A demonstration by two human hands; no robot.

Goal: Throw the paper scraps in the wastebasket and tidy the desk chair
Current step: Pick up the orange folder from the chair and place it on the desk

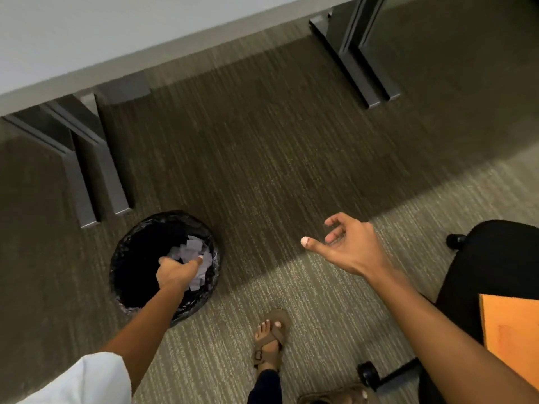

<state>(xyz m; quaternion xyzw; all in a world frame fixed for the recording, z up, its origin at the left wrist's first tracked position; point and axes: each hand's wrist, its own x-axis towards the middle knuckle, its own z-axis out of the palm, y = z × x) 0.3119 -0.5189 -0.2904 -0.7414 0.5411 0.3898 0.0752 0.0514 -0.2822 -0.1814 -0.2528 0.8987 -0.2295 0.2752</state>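
A round wastebasket [125,258] with a black liner stands on the carpet at lower left. White paper scraps [194,247] lie inside it. My left hand [175,271] hangs over the basket's opening, fingers pointing down, thumb out toward the scraps; I cannot tell whether it holds any. My right hand [350,246] hovers over the carpet to the right, palm up, fingers loosely curled and apart, holding nothing. The black desk chair [495,272] sits at the right edge with an orange folder [510,333] on its seat.
The white desk [87,39] runs across the top, with dark metal legs at left [87,170] and right [358,68]. Chair casters [369,373] sit at lower right. My sandalled foot [269,336] stands on the carpet between basket and chair.
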